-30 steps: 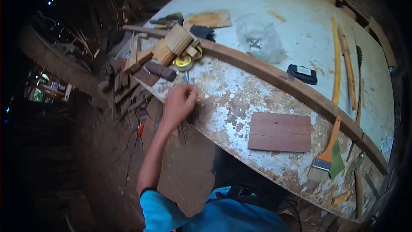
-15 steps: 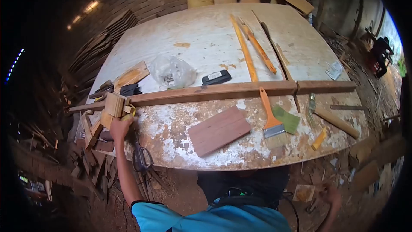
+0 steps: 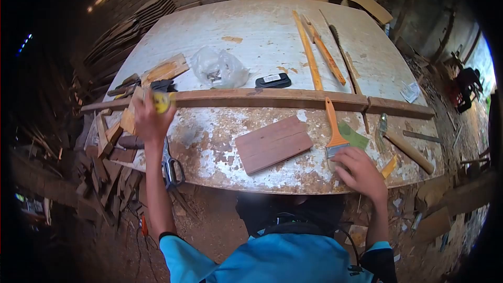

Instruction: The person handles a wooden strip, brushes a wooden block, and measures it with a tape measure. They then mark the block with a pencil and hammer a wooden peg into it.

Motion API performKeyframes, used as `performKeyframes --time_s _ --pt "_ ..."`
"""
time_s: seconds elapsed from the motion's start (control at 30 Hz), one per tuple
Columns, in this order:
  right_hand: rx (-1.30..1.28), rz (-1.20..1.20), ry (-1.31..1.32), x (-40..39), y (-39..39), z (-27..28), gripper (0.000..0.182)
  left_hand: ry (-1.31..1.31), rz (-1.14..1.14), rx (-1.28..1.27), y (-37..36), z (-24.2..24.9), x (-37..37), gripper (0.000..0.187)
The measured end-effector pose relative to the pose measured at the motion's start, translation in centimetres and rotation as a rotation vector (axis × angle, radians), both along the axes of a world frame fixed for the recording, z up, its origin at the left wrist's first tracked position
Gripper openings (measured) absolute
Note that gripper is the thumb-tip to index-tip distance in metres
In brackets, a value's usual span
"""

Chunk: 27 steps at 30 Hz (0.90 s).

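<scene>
My left hand (image 3: 152, 118) is closed round a yellow tape measure (image 3: 162, 102), above the left end of a long wooden bar (image 3: 246, 98). Over the bristles of an orange-handled paintbrush (image 3: 333, 123) is my right hand (image 3: 359, 172), fingers apart and slightly curled. A reddish-brown board (image 3: 273, 144) lies between my hands on the worn tabletop (image 3: 209, 154). Green sandpaper (image 3: 354, 136) lies beside the brush. Dark-handled scissors (image 3: 172, 167) sit at the table edge near my left forearm.
Beyond the bar are a plastic bag (image 3: 219, 68), a black case (image 3: 273, 80) and long wood strips (image 3: 309, 52). A hammer (image 3: 408, 151) lies at the right, with a yellow piece (image 3: 389, 167) near it. Wood offcuts (image 3: 107, 135) crowd the left edge.
My right hand has come up from below the table's right side to the brush. My left hand has turned, with the tape measure now showing; the wooden block is no longer seen in it.
</scene>
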State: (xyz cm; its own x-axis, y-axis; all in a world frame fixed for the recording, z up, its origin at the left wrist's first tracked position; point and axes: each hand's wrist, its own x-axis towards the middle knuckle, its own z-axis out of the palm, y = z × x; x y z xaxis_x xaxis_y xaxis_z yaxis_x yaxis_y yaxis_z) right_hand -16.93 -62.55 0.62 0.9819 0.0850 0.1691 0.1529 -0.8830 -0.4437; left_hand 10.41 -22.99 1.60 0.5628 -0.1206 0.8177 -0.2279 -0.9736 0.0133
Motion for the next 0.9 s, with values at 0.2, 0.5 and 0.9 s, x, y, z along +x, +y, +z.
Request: performKeyframes --time_s 0.2,0.5,0.9 --pt "0.032 0.17 -0.506 7.8 3.4 4.0 0.051 0.39 -0.578 -0.477 -7.9 7.2 -1.4 0.063" --pt "0.111 0.362 -0.833 11.7 4.1 1.4 0.058 1.278 -1.241 -0.678 -16.5 5.6 -11.8 0.057" --pt "0.656 0.383 -0.409 11.5 2.5 -0.7 0.061 1.714 -1.221 -1.272 -15.1 1.2 -10.2 0.031"
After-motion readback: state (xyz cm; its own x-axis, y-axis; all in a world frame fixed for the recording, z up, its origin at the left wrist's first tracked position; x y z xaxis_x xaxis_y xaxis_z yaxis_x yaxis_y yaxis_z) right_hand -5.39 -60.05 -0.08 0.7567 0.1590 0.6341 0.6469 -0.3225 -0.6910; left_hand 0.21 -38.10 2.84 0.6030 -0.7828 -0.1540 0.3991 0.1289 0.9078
